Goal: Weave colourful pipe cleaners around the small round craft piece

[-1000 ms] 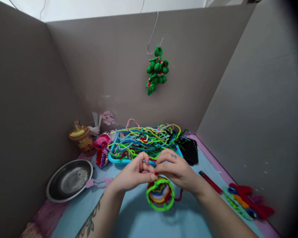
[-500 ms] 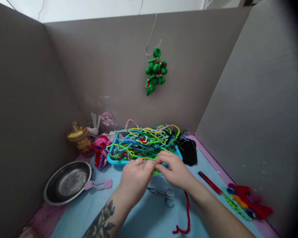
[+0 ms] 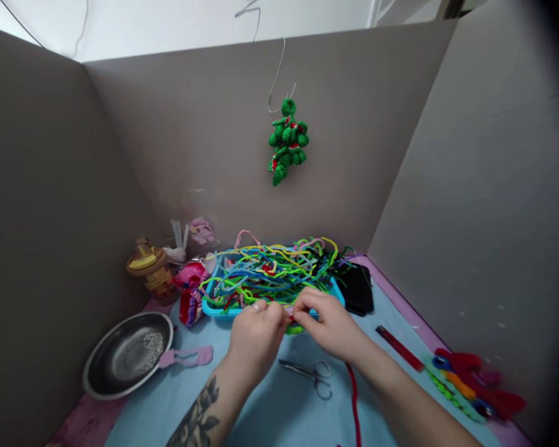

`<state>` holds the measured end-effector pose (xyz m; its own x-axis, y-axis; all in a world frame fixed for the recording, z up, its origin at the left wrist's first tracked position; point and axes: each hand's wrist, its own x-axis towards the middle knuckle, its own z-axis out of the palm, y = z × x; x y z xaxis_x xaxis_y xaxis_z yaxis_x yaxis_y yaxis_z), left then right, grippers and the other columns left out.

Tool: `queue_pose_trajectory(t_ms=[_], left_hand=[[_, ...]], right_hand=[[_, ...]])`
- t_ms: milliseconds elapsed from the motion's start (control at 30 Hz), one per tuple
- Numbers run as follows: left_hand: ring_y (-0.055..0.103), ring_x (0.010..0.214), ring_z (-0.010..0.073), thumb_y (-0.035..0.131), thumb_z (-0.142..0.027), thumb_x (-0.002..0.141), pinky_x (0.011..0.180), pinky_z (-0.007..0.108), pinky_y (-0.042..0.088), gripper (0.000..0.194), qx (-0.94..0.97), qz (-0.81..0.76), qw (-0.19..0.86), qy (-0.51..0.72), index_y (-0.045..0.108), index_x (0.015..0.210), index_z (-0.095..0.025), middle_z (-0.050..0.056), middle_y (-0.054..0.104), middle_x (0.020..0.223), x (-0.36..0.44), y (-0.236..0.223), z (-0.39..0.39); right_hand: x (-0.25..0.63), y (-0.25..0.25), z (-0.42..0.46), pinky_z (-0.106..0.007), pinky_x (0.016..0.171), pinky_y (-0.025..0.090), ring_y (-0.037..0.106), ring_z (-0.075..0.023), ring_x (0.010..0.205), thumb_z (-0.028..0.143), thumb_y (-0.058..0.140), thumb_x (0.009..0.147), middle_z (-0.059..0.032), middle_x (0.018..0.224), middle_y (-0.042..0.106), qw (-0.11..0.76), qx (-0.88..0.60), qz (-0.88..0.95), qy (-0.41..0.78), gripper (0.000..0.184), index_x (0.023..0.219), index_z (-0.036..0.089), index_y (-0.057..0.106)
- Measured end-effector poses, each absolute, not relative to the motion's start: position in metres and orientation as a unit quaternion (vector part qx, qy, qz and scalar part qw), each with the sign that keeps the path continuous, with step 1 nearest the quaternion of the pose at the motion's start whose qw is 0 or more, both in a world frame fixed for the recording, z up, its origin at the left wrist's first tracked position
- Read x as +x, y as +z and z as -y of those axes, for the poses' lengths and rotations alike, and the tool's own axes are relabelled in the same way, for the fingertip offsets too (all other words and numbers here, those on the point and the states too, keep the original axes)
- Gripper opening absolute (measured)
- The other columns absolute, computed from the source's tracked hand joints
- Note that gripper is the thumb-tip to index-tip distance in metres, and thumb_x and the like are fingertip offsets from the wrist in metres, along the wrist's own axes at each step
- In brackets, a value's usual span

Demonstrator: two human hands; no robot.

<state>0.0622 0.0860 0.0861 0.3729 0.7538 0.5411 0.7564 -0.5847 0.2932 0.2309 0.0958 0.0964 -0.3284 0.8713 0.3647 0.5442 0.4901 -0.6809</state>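
Note:
My left hand (image 3: 256, 335) and my right hand (image 3: 323, 320) meet fingertip to fingertip in front of the blue tray (image 3: 223, 313). Both are closed in a pinch around a red pipe cleaner (image 3: 354, 397), with a small bit of red showing between the fingers. Its long end hangs beneath my right wrist. A bit of bright green pipe cleaner (image 3: 295, 329) shows just below my fingertips; whether it is joined to the red one I cannot tell. Small scissors (image 3: 307, 372) lie on the blue cloth below my hands.
Tangled coloured pipe cleaners (image 3: 270, 267) heap over the tray. At left stand a metal bowl (image 3: 90, 372) with small pale beads and a brown pot (image 3: 151, 273). A red strip (image 3: 399, 347) and colourful pieces (image 3: 466, 385) lie at right. A green ornament (image 3: 287, 143) hangs on the partition.
The view has shifted slightly, so most things sit a little lower. My fingers have moved a little, and red now shows between them. The red pipe cleaner's hanging end reaches lower in view.

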Motion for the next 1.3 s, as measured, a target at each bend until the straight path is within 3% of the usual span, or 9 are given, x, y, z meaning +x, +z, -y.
queue_pose_trajectory(t_ms=[67, 133, 300, 433, 567, 667, 900, 1133, 1300], left_hand=[[0.057, 0.075, 0.0184, 0.052, -0.019, 0.082, 0.066, 0.028, 0.040, 0.003, -0.799, 0.476, -0.066, -0.362, 0.051, 0.085, -0.021, 0.004, 0.063, 0.080, 0.060, 0.087, -0.087], [0.057, 0.079, 0.0179, 0.050, -0.023, 0.084, 0.070, 0.029, 0.041, 0.013, -0.746, 0.510, -0.125, -0.409, 0.048, 0.096, -0.021, 0.005, 0.063, 0.091, 0.057, 0.089, -0.088], [0.057, 0.063, 0.0161, 0.043, -0.036, 0.088, 0.059, 0.027, 0.040, 0.018, -0.635, 0.529, -0.336, -0.451, 0.045, 0.095, -0.020, 0.000, 0.060, 0.069, 0.062, 0.091, -0.087], [0.061, 0.079, 0.0157, 0.057, -0.032, 0.082, 0.071, 0.027, 0.043, 0.060, -0.524, 0.458, -0.472, -0.540, 0.027, 0.131, -0.019, 0.002, 0.065, 0.080, 0.081, 0.087, -0.083], [0.059, 0.069, 0.0108, 0.062, -0.030, 0.079, 0.071, 0.023, 0.043, 0.079, -0.389, 0.389, -0.566, -0.614, 0.014, 0.142, -0.022, -0.004, 0.062, 0.067, 0.095, 0.083, -0.079], [0.061, 0.067, 0.0104, 0.066, -0.026, 0.076, 0.069, 0.023, 0.044, 0.081, -0.316, 0.351, -0.606, -0.640, 0.018, 0.141, -0.023, -0.004, 0.064, 0.066, 0.095, 0.082, -0.081], [0.066, 0.082, 0.0150, 0.072, -0.015, 0.069, 0.072, 0.025, 0.050, 0.078, -0.220, 0.305, -0.656, -0.654, 0.031, 0.135, -0.021, 0.009, 0.067, 0.102, 0.092, 0.084, -0.087], [0.066, 0.081, 0.0132, 0.074, -0.010, 0.065, 0.075, 0.023, 0.051, 0.087, -0.236, 0.304, -0.637, -0.668, 0.027, 0.137, -0.019, 0.007, 0.070, 0.090, 0.096, 0.076, -0.087], [0.067, 0.080, 0.0134, 0.074, -0.011, 0.066, 0.073, 0.022, 0.052, 0.075, -0.213, 0.315, -0.627, -0.680, 0.038, 0.130, -0.018, 0.008, 0.070, 0.091, 0.091, 0.072, -0.096]], right_hand=[[0.231, 0.094, -0.099, -0.026, 0.063, 0.039, 0.053, -0.0144, 0.071, 0.010, 0.049, 0.080, -0.0009, 0.074, 0.055, 0.376, -0.444, 0.781, 0.226, 0.016, 0.067, 0.018, 0.055], [0.232, 0.092, -0.102, -0.026, 0.063, 0.039, 0.052, -0.0145, 0.071, 0.011, 0.048, 0.082, -0.0006, 0.073, 0.053, 0.388, -0.451, 0.776, 0.210, 0.016, 0.068, 0.018, 0.053], [0.231, 0.089, -0.105, -0.026, 0.062, 0.038, 0.050, -0.0150, 0.069, 0.015, 0.044, 0.086, -0.0014, 0.074, 0.050, 0.452, -0.490, 0.729, 0.154, 0.015, 0.072, 0.019, 0.049], [0.228, 0.086, -0.100, -0.027, 0.063, 0.040, 0.050, -0.0158, 0.071, 0.017, 0.043, 0.088, -0.0022, 0.076, 0.050, 0.511, -0.457, 0.719, 0.115, 0.013, 0.076, 0.020, 0.049], [0.223, 0.081, -0.096, -0.029, 0.070, 0.044, 0.054, -0.0169, 0.079, 0.013, 0.045, 0.087, -0.0043, 0.083, 0.054, 0.533, -0.379, 0.752, 0.084, 0.010, 0.087, 0.020, 0.053], [0.220, 0.078, -0.095, -0.030, 0.073, 0.046, 0.055, -0.0171, 0.082, 0.010, 0.047, 0.086, -0.0049, 0.086, 0.057, 0.521, -0.354, 0.772, 0.078, 0.015, 0.092, 0.020, 0.055], [0.217, 0.082, -0.095, -0.027, 0.066, 0.044, 0.054, -0.0148, 0.073, 0.010, 0.052, 0.082, -0.0015, 0.075, 0.056, 0.525, -0.405, 0.735, 0.143, 0.012, 0.077, 0.019, 0.056], [0.216, 0.083, -0.098, -0.025, 0.061, 0.042, 0.053, -0.0142, 0.068, 0.011, 0.056, 0.076, 0.0001, 0.073, 0.056, 0.514, -0.451, 0.692, 0.232, 0.008, 0.075, 0.019, 0.057], [0.217, 0.081, -0.103, -0.025, 0.064, 0.043, 0.054, -0.0138, 0.071, 0.006, 0.053, 0.071, 0.0003, 0.079, 0.056, 0.498, -0.441, 0.681, 0.307, 0.017, 0.081, 0.019, 0.054]])
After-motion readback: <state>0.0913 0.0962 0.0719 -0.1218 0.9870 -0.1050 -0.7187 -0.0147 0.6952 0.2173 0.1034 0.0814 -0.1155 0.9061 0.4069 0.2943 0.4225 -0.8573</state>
